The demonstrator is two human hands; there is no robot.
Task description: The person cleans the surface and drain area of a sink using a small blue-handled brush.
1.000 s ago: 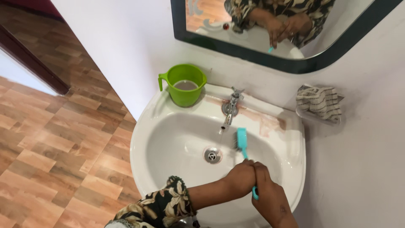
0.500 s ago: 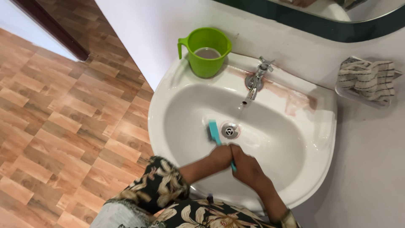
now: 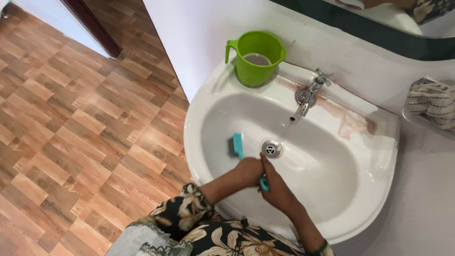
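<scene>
A teal scrubbing brush rests bristles-down on the left inner wall of the white wash basin. My left hand and my right hand are clasped together around its handle, just below the drain. The brush head lies left of the drain. A thin stream of water runs from the chrome tap into the bowl.
A green plastic jug holding water stands on the basin's back left rim. A striped cloth sits in a clear holder on the wall at right. A dark-framed mirror hangs above. Brown wood-pattern floor tiles lie to the left.
The brush has swept from right of the drain across to the left wall of the bowl, with both hands following. The view has shifted left and downward.
</scene>
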